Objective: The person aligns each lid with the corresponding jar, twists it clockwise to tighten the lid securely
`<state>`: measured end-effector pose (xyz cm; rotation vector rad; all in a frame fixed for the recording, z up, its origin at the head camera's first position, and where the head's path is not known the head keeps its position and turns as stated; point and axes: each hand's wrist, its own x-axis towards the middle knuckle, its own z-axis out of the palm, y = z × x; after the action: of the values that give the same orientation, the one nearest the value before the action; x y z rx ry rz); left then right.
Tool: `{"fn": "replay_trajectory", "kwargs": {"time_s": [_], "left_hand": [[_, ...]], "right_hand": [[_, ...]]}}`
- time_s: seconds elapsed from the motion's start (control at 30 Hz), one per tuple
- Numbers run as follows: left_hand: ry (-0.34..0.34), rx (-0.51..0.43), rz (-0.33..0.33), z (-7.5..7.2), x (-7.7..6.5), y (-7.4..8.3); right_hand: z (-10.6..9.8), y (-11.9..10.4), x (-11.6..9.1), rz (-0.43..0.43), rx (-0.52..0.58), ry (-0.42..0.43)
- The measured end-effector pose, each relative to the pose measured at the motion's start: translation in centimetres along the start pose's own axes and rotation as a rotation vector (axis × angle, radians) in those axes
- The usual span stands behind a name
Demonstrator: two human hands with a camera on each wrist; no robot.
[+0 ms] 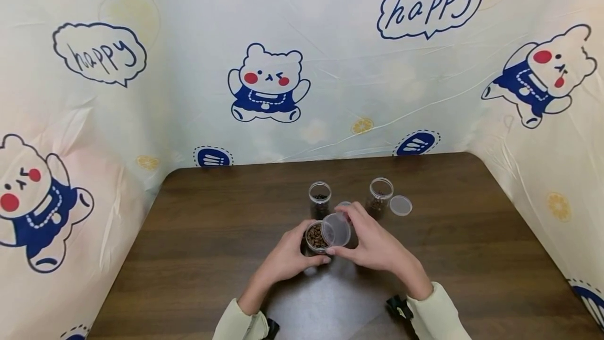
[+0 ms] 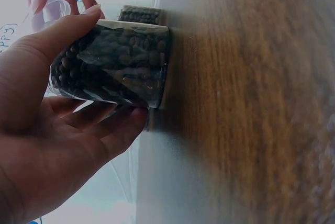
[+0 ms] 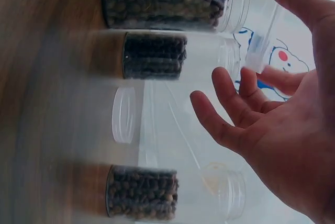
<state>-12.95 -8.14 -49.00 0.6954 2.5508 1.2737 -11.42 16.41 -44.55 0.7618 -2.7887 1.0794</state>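
Observation:
My left hand (image 1: 291, 253) curls round a clear jar (image 2: 112, 62) filled with brown coffee beans (image 1: 316, 236), which stands upright on the table. Between thumb and fingers, my right hand (image 1: 373, 237) pinches a clear round lid (image 1: 336, 230). That lid is tilted over the right part of the jar's mouth, leaving the beans on the left in sight. Edge-on, the lid (image 3: 264, 35) appears beside the jar's rim in the right wrist view; whether the two touch I cannot tell.
Behind stand two uncapped jars, a left one (image 1: 320, 201) and a right one (image 1: 380, 198), both partly filled with beans. One lid (image 1: 401, 205) lies right of the right jar. Another lid (image 3: 124, 115) lies between them, mostly behind my right hand in the head view. Printed cloth (image 1: 340, 93) surrounds the table (image 1: 212, 224).

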Motion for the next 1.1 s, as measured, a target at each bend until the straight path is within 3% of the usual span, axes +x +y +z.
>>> {"fn": "replay_trajectory", "kwargs": {"time_s": [0.63,1.1], "left_hand": [[0.014,-0.024,-0.002,0.0,0.0,0.1],[0.025,-0.016,0.019,0.0,-0.1,0.0]], "right_hand": [[1.6,-0.6,1.3,-0.150,-0.048,0.023],[1.8,-1.0,1.5,-0.112,-0.014,-0.026]]}}
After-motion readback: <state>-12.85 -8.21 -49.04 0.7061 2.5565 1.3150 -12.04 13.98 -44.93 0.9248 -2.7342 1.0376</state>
